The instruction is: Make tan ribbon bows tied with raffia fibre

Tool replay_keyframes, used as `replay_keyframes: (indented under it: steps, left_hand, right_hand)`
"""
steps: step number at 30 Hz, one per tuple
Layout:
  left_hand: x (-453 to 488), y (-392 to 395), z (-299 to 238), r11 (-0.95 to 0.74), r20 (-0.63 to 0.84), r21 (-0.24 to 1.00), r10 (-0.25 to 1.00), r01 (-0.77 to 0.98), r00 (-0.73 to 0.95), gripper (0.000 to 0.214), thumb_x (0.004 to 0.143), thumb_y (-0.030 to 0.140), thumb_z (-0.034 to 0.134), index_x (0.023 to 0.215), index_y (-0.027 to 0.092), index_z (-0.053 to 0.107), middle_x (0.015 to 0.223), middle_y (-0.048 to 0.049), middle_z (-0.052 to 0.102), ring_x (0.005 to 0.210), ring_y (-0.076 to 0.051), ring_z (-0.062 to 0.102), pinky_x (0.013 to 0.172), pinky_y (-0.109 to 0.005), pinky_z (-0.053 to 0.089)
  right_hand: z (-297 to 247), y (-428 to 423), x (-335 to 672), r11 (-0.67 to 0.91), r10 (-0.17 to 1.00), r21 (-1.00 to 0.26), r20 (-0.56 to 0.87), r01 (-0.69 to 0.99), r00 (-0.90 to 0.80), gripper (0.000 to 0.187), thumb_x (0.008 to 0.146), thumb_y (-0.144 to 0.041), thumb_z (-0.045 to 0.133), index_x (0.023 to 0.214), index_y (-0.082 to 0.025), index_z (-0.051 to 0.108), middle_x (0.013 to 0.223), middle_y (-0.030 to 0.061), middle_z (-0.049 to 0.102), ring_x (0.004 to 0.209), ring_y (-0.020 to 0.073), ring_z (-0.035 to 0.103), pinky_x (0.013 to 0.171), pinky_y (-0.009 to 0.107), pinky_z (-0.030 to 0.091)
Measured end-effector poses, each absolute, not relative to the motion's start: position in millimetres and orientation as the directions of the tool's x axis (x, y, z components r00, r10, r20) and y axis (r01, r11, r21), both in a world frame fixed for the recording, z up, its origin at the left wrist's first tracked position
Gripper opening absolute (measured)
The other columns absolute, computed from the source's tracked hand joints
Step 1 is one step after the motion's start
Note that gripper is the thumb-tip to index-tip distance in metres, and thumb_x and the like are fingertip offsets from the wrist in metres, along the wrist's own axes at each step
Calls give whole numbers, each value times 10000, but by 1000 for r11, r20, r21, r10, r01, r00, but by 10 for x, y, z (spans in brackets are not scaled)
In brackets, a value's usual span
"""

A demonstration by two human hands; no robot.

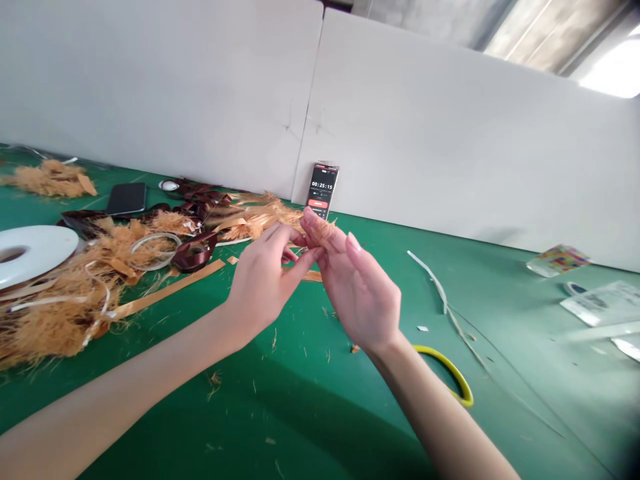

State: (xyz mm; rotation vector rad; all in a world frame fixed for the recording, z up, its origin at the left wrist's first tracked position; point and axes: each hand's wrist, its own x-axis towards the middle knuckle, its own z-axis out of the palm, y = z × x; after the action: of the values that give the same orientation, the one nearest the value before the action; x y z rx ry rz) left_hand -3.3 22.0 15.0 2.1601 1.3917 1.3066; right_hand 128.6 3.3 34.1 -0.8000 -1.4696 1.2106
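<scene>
The curled left hand (pixel 263 277) meets thin, wispy tan fibre (pixel 327 229) along the half-open right hand (pixel 360 297); left's hold and fibre's long axis unclear.

Tan shreds (pixel 47 327): rough, frayed, fibrous. Tan strip (pixel 170 288): smooth, ribbon-like cloth. Brown ribbon (pixel 197 255): satiny, glossy. White spool (pixel 50 248): smooth, looks plastic. Tabletop (pixel 300 400): smooth, slight sheen. Yellow ring (pixel 456 373): smooth, plastic-looking. Wall panels (pixel 425 133): flat, matt.

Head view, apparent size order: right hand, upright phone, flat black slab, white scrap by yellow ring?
1. Right hand
2. Upright phone and flat black slab: too alike to rank
3. White scrap
</scene>
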Motion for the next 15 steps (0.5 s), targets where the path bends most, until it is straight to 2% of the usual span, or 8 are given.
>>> replay_keyframes:
  steps: [6,10,13,15]
  left_hand:
    - [-27,280,38,-503,545,413,804,759,237,142,931,226,486,863,146,582,877,-67,649,673,-182,599,604,-301,424]
    - [-20,341,-137,-541,533,326,782,775,322,160,923,184,450,932,124,599,919,-99,661,766,-224,632,605,-307,439]
    - [-92,415,-308,-534,536,261,773,804,339,196,871,105,438,955,124,615,930,-96,678,724,-199,639,561,-285,418]
    - [-176,450,-411,-505,553,212,768,837,324,227,831,63,422,858,143,633,851,-71,691,622,-167,611,510,-272,376]
  right_hand:
    - [65,63,1187,216,955,-927,266,-307,-129,450,875,-348,532,1310,-246,584,1474,-14,479,1403,184,370,1168,334,290]
    - [-101,73,1113,158,982,-952,179,-262,-59,450,806,-302,641,1254,-260,630,1460,-23,491,1417,181,344,1173,336,264]
    - [-135,62,1154,65,997,-971,56,-232,48,322,756,-266,677,1072,-235,733,1309,13,640,1324,224,482,1132,384,331]
    - [-111,43,1257,-9,994,-970,-35,-242,105,219,739,-267,680,929,-208,771,1143,42,732,1195,255,595,1061,414,411]
